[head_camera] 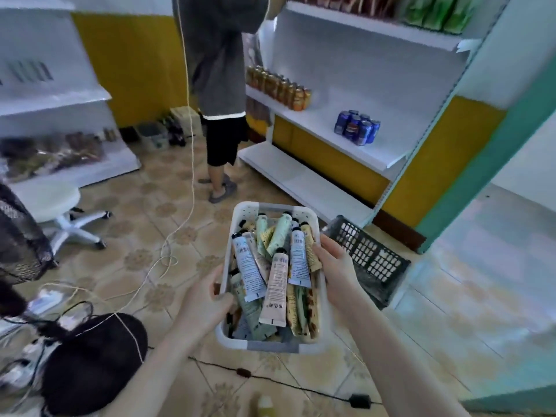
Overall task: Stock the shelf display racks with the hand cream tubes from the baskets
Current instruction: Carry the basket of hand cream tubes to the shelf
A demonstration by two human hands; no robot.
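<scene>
Background: a person (221, 70) in a grey top and black shorts stands on the tiled floor (180, 233), back to camera, beside a row of orange cans (279, 87). A cluster of blue cans (357, 127) sits well apart to the right. On the floor: black crate (371, 260) (tilted), white swivel stool (57, 203), black fan (21, 236), pale cord (192, 164) trailing across the tiles.

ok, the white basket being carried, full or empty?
Full: hand cream tubes heaped to the rim of the white basket, several crosswise on top. The left hand and right hand grip its sides.
</scene>
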